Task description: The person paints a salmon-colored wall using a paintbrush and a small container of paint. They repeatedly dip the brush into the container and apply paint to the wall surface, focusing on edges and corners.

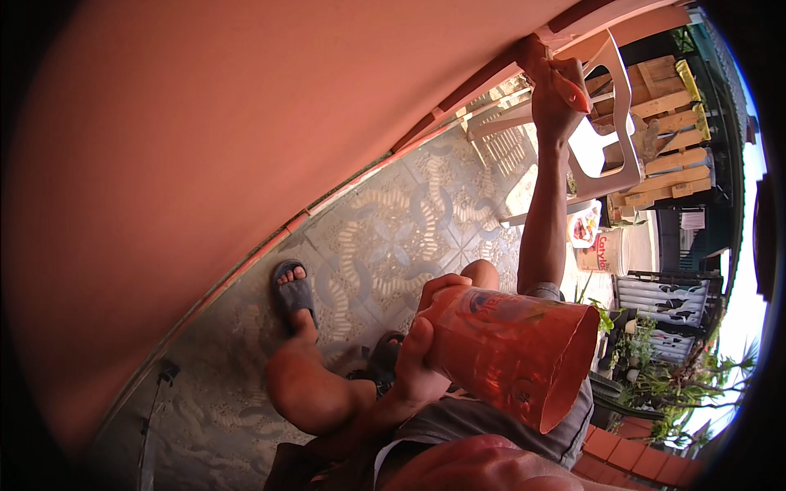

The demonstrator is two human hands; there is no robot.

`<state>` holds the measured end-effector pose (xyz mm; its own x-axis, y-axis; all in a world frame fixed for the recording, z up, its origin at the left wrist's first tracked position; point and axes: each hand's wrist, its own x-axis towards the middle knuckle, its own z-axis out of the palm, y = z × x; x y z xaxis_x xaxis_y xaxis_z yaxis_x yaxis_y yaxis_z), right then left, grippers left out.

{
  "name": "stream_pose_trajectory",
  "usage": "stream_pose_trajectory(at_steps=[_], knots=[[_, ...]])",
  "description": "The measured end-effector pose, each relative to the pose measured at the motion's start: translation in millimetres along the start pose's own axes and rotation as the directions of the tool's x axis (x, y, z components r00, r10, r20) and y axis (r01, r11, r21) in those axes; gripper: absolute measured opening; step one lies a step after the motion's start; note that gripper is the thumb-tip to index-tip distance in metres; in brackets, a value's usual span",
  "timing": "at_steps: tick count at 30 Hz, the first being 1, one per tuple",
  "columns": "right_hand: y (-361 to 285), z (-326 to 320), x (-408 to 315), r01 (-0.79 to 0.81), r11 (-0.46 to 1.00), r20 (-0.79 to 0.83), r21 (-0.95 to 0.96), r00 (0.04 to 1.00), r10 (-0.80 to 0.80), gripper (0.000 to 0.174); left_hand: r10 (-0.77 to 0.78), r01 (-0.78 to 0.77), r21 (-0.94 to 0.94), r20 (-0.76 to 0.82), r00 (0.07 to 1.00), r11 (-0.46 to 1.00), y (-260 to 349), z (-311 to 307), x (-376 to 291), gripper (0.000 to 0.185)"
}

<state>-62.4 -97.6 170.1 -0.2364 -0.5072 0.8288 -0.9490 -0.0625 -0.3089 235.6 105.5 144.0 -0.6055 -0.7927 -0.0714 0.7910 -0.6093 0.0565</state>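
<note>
My right hand [556,101], arm stretched out, grips a paintbrush by its orange handle [571,95], which has a hole at its end. The bristles are hard to make out and lie at the dark red edge of the orange wall [215,123]. Nearer the camera, my left hand [424,350] holds a paint-smeared orange-red plastic container [503,350] around its base. The container's cut rim faces the right of the picture, which is up here. It bears a label, and its contents cannot be seen.
A white plastic chair [605,147] stands beyond my right arm, before a wooden pallet [672,141]. A paint pail [611,251] and potted plants [638,350] are farther along. My sandalled foot [295,288] rests on patterned floor tiles [393,239] near the wall's base.
</note>
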Motion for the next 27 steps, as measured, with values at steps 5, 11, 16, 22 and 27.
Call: stream_pose_trajectory(at_steps=[5,11,16,22,27], knots=[[3.4,1.6,6.3,0.377,0.902,-0.248,-0.209,0.872,-0.422,0.010,0.016,-0.015,-0.034,0.026,1.000,0.999,-5.2,-2.3,1.2,0.064],[26.1,49.2,-112.9,0.269,0.944,0.170,-0.190,0.956,-0.238,0.023,-0.101,0.105,0.035,-0.114,0.988,0.994,-0.3,-13.7,-6.3,0.080],[63.6,75.6,-208.7,0.229,0.953,0.415,-0.198,0.901,-0.130,0.035,-0.146,0.150,0.028,-0.121,0.982,0.988,-4.3,-15.4,-8.6,0.082],[71.9,67.6,-196.7,0.141,0.986,0.514,-0.090,0.855,-0.075,0.034,-0.142,0.147,0.040,-0.122,0.982,0.988,-5.2,-20.3,-8.1,0.081],[28.7,43.6,-81.8,0.029,0.999,0.433,-0.037,0.901,-0.010,0.010,-0.113,0.120,0.049,-0.123,0.986,0.992,2.4,-20.4,-6.1,0.079]])
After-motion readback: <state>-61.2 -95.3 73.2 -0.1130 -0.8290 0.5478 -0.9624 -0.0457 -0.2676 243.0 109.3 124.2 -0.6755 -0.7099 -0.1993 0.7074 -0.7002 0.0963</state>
